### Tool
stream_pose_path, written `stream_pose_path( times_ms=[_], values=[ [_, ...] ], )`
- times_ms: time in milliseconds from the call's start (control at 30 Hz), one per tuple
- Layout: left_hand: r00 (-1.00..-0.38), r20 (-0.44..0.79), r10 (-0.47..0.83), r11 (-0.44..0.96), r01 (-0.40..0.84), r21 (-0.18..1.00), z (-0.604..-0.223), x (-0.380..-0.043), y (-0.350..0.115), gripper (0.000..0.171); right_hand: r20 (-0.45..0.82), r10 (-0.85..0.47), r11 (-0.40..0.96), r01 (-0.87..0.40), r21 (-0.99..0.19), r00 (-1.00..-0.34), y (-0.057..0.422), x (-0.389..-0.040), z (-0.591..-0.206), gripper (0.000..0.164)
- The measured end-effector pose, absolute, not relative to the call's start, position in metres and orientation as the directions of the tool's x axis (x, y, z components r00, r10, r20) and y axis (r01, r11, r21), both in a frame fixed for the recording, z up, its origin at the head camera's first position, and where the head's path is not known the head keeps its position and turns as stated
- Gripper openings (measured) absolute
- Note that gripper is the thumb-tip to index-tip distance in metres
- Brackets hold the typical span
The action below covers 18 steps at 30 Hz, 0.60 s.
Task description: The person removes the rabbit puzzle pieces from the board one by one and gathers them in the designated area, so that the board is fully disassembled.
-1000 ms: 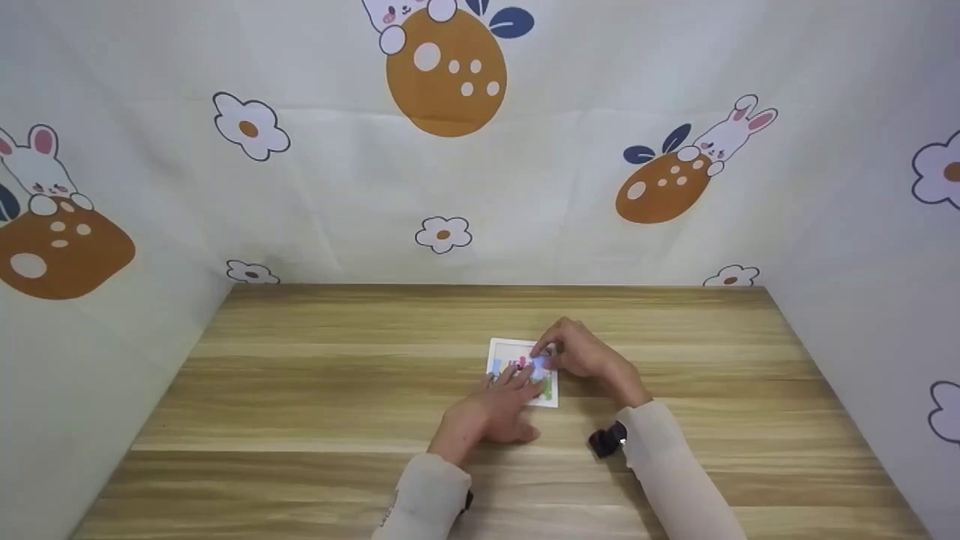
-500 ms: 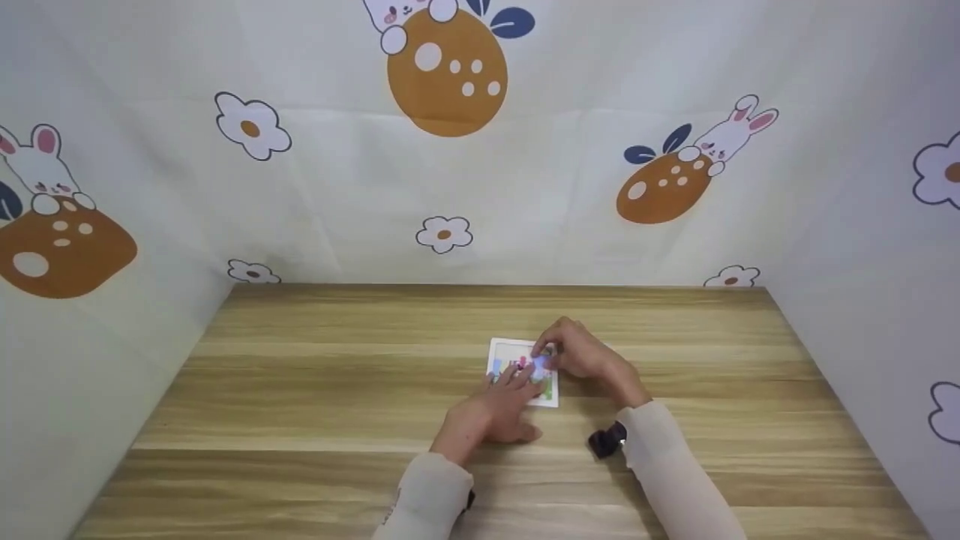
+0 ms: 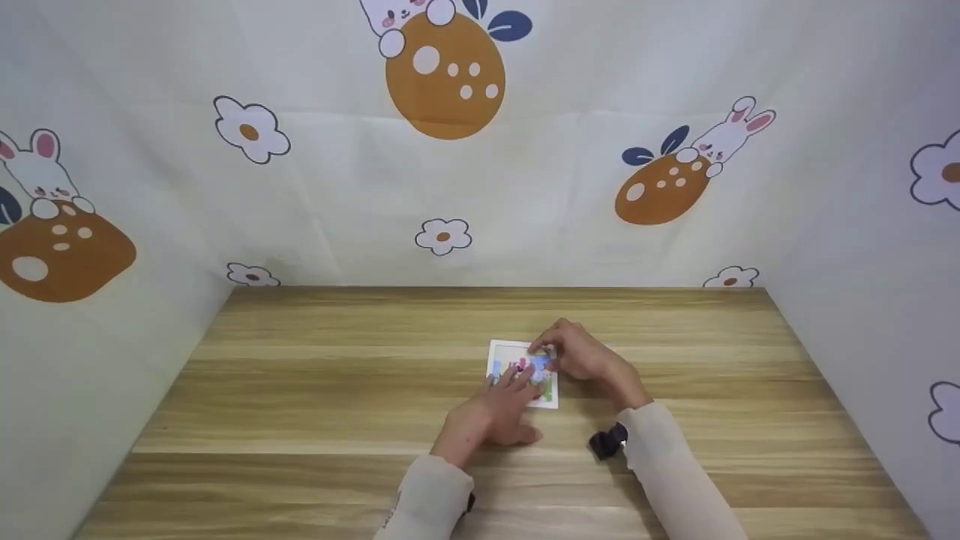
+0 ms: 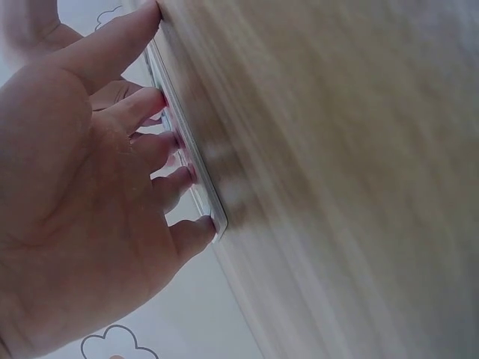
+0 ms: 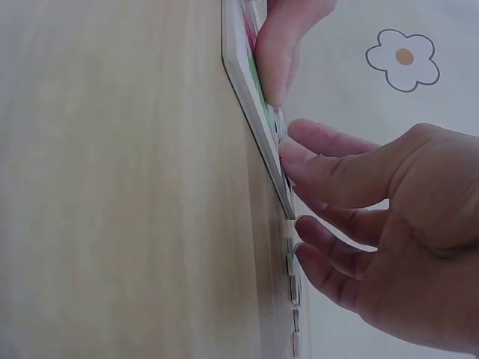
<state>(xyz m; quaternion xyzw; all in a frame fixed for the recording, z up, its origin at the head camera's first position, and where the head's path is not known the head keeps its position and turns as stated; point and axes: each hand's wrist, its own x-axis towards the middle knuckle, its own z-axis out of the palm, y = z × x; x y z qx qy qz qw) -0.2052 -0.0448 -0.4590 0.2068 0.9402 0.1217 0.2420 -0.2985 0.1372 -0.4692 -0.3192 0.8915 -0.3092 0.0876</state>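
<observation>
A small square jigsaw puzzle point(image 3: 498, 346) with a white frame and a colourful picture lies flat on the wooden table. My left hand point(image 3: 487, 416) spreads its fingers over its lower left part, fingertips point(image 4: 153, 97) resting on the picture and thumb off the near edge. At the upper right corner is my right hand point(image 3: 583, 354), fingers curled. Its thumb point(image 5: 296, 153) and index finger pinch at a bluish puzzle piece point(image 3: 541, 363) close over the board; the hand partly hides that piece. Part of the picture is covered by the left fingers.
In the right wrist view, several flat loose pieces point(image 5: 293, 262) lie on the table past the board's corner, under the right hand's other fingers. A printed cloth point(image 3: 352, 202) stands behind the table point(image 3: 315, 390) and along both sides.
My right index fingertip has shifted slightly left along the board's top edge, and more of the blue area shows beneath it. The left hand stays in place on the board.
</observation>
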Motion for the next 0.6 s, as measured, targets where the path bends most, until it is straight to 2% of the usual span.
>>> stream_pose_path(
  times_ms=[267, 600],
  values=[
    [-0.799, -0.393, 0.455, 0.881, 0.342, 0.327, -0.4597, -0.2038, -0.0453, 0.075, 0.065, -0.631, 0.604, -0.543, -0.584, -0.773, 0.1376, -0.2974, -0.4689, 0.022],
    [-0.805, -0.393, 0.445, 0.883, 0.324, 0.339, -0.4597, -0.2028, -0.0450, 0.075, 0.046, -0.623, 0.607, -0.520, -0.601, -0.781, 0.1368, -0.2989, -0.4683, 0.020]
  ],
)
